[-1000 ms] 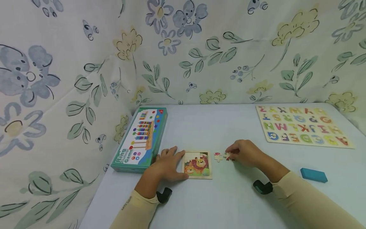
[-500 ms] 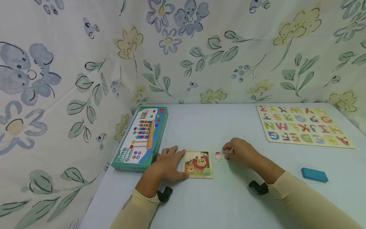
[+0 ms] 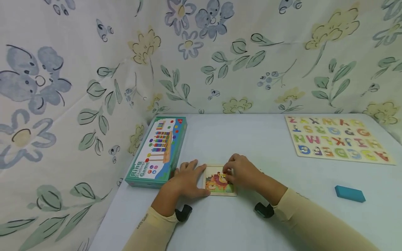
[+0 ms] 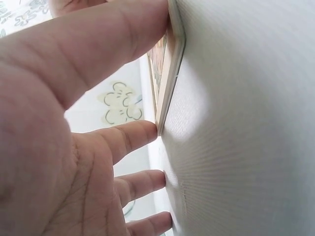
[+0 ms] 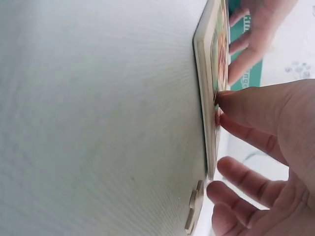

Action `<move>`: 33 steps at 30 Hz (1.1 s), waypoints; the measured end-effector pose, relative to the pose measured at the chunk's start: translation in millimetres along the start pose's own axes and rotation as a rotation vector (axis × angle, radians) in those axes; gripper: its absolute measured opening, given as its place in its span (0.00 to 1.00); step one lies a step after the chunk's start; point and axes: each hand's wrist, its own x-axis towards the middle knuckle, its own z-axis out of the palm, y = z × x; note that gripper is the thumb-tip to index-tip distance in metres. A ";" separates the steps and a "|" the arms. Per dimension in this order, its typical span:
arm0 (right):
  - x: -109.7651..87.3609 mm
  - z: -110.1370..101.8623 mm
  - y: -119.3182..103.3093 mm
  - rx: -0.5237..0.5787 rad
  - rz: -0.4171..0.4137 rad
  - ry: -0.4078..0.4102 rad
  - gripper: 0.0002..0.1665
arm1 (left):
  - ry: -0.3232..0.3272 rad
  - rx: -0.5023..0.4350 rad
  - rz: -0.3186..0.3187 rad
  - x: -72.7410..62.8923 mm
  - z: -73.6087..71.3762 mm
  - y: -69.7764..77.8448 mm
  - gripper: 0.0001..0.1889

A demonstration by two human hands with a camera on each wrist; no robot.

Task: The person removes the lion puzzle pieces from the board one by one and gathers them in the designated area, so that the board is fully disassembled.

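A small wooden jigsaw puzzle with a lion picture lies flat in its tray on the table. My left hand rests at its left side with spread, straight fingers; the thumb touches the lower left corner and the index finger touches the upper one. Over the right part of the tray, my right hand pinches a puzzle piece between thumb and index finger, down at the tray's surface. The fingers hide most of that piece. Another puzzle piece lies loose on the table beside the tray, hidden under the right hand in the head view.
A green game box lies just left of my left hand. At the back right is an alphabet board with coloured letters. A teal block sits to the right of my right forearm. A floral cloth hangs behind the table.
My right hand has lifted a puzzle piece from the table and moved left with it, over the tray's right part. The left hand has stayed at the tray.
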 end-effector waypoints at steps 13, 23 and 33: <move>-2.7 1.9 0.4 -0.090 -0.110 0.091 0.11 | 0.002 0.003 -0.001 -0.1 -0.5 2.2 0.49; -13.3 -15.9 13.9 0.125 -0.026 0.142 0.09 | 0.003 -0.014 -0.007 -0.9 0.8 2.4 0.49; -55.3 -60.6 77.5 0.184 0.135 0.113 0.08 | 0.003 -0.018 -0.017 -1.3 -0.1 2.4 0.49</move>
